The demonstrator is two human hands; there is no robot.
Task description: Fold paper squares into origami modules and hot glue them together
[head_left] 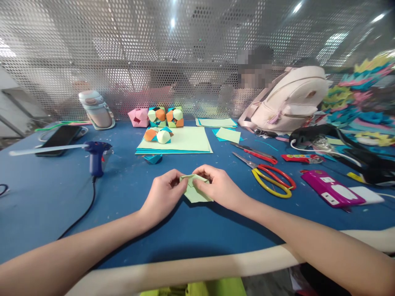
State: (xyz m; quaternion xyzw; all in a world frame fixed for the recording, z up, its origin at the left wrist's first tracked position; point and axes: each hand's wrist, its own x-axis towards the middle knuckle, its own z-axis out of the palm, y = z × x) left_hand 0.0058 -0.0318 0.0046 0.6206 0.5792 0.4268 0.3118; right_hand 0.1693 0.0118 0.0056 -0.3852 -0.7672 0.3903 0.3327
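Note:
A small pale green folded paper (pixel 195 193) lies on the blue table (pixel 129 205) in front of me. My left hand (pixel 163 194) pinches its left edge with curled fingers. My right hand (pixel 217 186) pinches the top right of the same paper, fingers pressed together on a fold. Behind them sits a stack of pale green and blue paper sheets (pixel 185 142) with a multicoloured paper ball (pixel 159 135) on it. Further back stand other folded paper balls (pixel 157 116).
A blue glue gun (pixel 97 154) with a black cord stands to the left, beside a phone (pixel 60 137) and a bottle (pixel 96 109). Red and yellow scissors (pixel 271 176), a magenta case (pixel 331 189) and a pink backpack (pixel 290 98) lie right. A perforated screen closes the back.

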